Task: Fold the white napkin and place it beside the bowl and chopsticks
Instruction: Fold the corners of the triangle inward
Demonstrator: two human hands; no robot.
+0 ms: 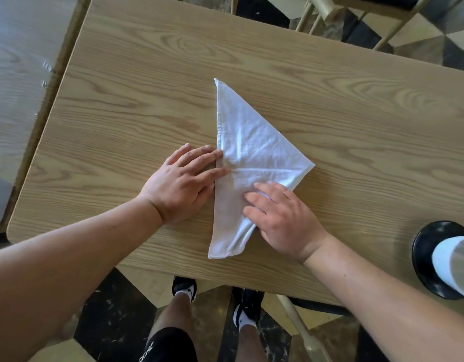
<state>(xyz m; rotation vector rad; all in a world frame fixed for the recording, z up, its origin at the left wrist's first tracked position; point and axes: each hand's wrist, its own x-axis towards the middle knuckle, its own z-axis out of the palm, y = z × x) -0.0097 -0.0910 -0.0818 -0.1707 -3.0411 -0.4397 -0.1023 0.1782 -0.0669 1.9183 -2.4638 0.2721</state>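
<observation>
The white napkin (248,142) lies on the wooden table (147,100), folded into a triangle with its long straight edge on the left and a point to the right. My left hand (182,182) rests flat beside that left edge, fingertips touching the cloth. My right hand (280,218) presses flat on the napkin's lower right part, fingers spread. Neither hand grips anything. At the right edge stands a dark round dish (425,259) with a white cup-like object (455,265) over it. I see no chopsticks.
A second wooden table (14,87) adjoins on the left. Chair frames (361,14) stand beyond the far edge. Below the near edge are my legs and dark shoes (185,286) on a patterned floor.
</observation>
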